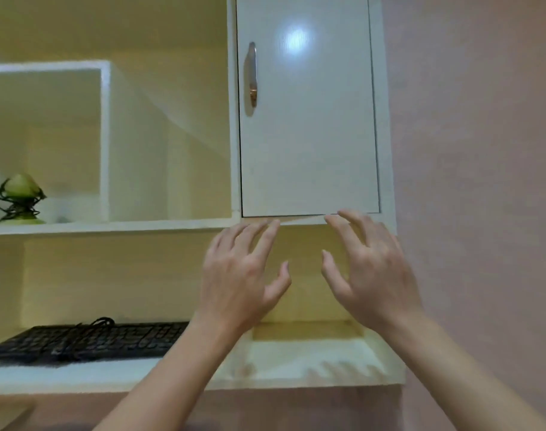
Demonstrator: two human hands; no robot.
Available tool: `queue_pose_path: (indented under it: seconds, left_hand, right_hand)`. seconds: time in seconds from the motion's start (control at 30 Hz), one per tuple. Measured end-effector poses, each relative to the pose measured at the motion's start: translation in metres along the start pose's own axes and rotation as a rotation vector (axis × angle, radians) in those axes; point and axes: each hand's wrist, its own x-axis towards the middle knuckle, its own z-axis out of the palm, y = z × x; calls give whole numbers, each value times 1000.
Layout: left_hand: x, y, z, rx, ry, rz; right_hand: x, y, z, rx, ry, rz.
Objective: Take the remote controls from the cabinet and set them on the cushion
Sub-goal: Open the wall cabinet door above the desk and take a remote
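A white cabinet door with a metal handle on its left side is closed, or nearly so, in the wall unit ahead. My left hand and my right hand are both raised just below the door's bottom edge, fingers spread, fingertips near that edge. Neither hand holds anything. No remote control and no cushion is in view; the cabinet's inside is hidden behind the door.
A black keyboard with its cable coiled on top lies on the lower shelf at left. A green ornament wrapped in dark wire stands in the open cubby at far left. A pink wall borders the unit on the right.
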Motion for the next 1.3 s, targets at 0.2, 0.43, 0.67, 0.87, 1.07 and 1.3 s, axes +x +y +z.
queue_pose_path:
  seconds: [0.2, 0.43, 0.67, 0.87, 1.07, 1.3]
  left_hand:
    - [67, -37, -16, 55, 132, -7]
    - [79, -71, 7, 95, 87, 22]
    - [87, -95, 37, 60, 29, 117]
    - [89, -100, 48, 89, 43, 144]
    - [87, -103, 52, 83, 61, 165]
    - [87, -104, 56, 76, 96, 178]
  right_hand:
    - [76, -1, -5, -14, 124, -53]
    - [130, -13, 24, -2, 172, -129]
    - [205, -26, 52, 57, 107, -134]
    - [245, -29, 70, 173, 225, -97]
    - [266, -45, 77, 29, 397, -15]
    - [279, -57, 96, -18, 449, 19]
